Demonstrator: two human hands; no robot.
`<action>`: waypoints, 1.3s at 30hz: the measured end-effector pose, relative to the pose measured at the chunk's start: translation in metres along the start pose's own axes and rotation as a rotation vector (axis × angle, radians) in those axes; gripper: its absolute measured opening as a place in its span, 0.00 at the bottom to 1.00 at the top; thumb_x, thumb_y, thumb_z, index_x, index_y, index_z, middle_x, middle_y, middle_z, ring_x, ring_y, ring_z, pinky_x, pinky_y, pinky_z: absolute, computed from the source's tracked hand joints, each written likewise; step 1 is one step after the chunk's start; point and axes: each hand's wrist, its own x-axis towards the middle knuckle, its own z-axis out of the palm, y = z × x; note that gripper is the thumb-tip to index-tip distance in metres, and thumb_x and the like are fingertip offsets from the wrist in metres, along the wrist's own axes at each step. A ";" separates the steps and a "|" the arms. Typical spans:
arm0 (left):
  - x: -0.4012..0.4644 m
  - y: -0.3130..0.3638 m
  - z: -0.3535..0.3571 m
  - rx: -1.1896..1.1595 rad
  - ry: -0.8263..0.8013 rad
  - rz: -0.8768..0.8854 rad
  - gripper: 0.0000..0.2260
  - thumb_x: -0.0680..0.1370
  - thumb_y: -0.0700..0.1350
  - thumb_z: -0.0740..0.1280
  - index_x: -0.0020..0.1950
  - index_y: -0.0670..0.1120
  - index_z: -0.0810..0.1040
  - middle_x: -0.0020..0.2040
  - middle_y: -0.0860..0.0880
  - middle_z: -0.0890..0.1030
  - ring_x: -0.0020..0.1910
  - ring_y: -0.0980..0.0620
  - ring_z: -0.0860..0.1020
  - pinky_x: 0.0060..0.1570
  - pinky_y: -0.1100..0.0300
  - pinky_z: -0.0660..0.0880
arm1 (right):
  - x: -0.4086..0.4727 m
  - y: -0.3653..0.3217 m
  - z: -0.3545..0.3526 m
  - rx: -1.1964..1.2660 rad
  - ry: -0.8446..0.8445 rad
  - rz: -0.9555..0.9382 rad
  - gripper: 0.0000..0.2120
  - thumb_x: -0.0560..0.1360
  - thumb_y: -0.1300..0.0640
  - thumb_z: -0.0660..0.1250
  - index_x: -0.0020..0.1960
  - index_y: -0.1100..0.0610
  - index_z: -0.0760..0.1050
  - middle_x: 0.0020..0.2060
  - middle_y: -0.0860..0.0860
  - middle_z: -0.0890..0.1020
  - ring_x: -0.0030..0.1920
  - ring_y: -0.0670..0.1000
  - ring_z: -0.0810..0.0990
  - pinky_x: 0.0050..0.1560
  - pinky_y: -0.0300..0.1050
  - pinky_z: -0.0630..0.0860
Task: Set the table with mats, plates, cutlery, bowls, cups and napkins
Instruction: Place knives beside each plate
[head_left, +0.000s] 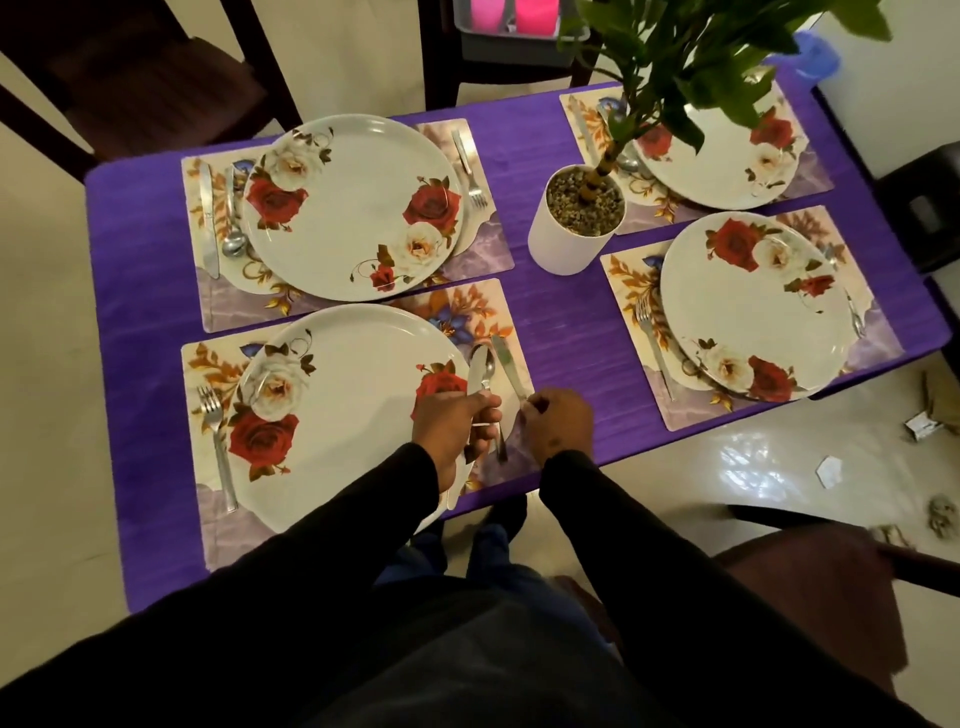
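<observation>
Purple bench (566, 322) w/ four place settings. Far-left mat (483, 244): knife (208, 218) and spoon (232, 228) lie left of the rose plate (353, 208), fork (467, 166) on its right. Near-left mat (208, 374): fork (218, 447) lies left of the near plate (353, 405).

Left hand (457, 426) sits over that plate's right edge, fingers (485, 410) curled and pinching the handle of a second spoon (480, 374), bowl end pointing away from the person. Just beside it, right hand (558, 421) at the mat's right edge, fingers closed around the handle of a second knife (506, 366), blade angled up-left, close to the spoon but apart from it.

Centre: white pot (566, 244) w/ pebbles and a leafy plant. Near-right mat (639, 291): fork left of its plate (758, 301), other cutlery at right, partly hidden. Far-right mat (587, 114) has a plate (727, 161) mostly under leaves.

Pink cups (514, 13) in a grey tray beyond the bench.
</observation>
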 end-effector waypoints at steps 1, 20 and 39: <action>0.000 0.001 0.002 -0.005 0.006 0.003 0.09 0.81 0.45 0.69 0.50 0.40 0.84 0.38 0.46 0.83 0.33 0.53 0.77 0.27 0.65 0.72 | 0.001 -0.001 -0.002 -0.006 -0.011 -0.021 0.08 0.79 0.53 0.68 0.50 0.56 0.82 0.45 0.51 0.82 0.47 0.50 0.80 0.53 0.44 0.78; 0.014 -0.005 0.013 -0.066 0.085 -0.018 0.08 0.80 0.44 0.70 0.48 0.39 0.83 0.38 0.44 0.82 0.33 0.50 0.77 0.32 0.61 0.73 | 0.008 -0.004 -0.013 -0.030 -0.165 -0.179 0.14 0.81 0.55 0.65 0.65 0.56 0.78 0.58 0.54 0.80 0.58 0.54 0.79 0.63 0.46 0.75; 0.019 0.014 0.050 -0.132 0.013 0.151 0.10 0.81 0.44 0.65 0.47 0.42 0.85 0.48 0.40 0.86 0.51 0.41 0.85 0.57 0.42 0.81 | -0.017 -0.037 -0.075 0.439 0.075 -0.201 0.08 0.79 0.51 0.68 0.43 0.54 0.76 0.34 0.42 0.79 0.34 0.37 0.78 0.32 0.26 0.71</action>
